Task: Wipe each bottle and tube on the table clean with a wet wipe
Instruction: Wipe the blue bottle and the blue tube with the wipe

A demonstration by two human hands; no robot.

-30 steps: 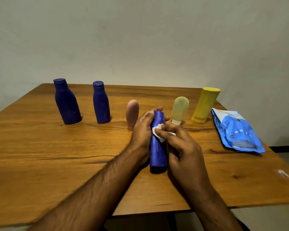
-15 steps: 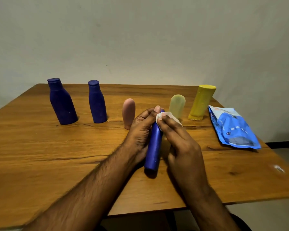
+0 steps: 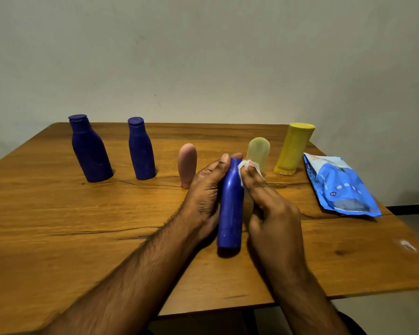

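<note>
A slim blue bottle (image 3: 229,209) stands at the table's middle front, its base on the wood. My left hand (image 3: 207,189) grips it from the left, fingers curled round its upper part. My right hand (image 3: 269,209) pinches a small white wet wipe (image 3: 244,166) against the bottle's top right side. Behind stand two dark blue bottles (image 3: 90,151) (image 3: 140,149), a pink tube (image 3: 187,164), a pale yellow tube (image 3: 258,152) and a yellow bottle (image 3: 293,148).
A blue wet wipe pack (image 3: 339,187) lies flat at the right side of the wooden table (image 3: 58,226). A small white smear (image 3: 408,245) marks the wood near the right edge. A plain wall rises behind the table.
My right hand has slid the wipe up from the bottle's middle to its top. The bottle tilted and then stood straighter again. The view shifted slightly.
</note>
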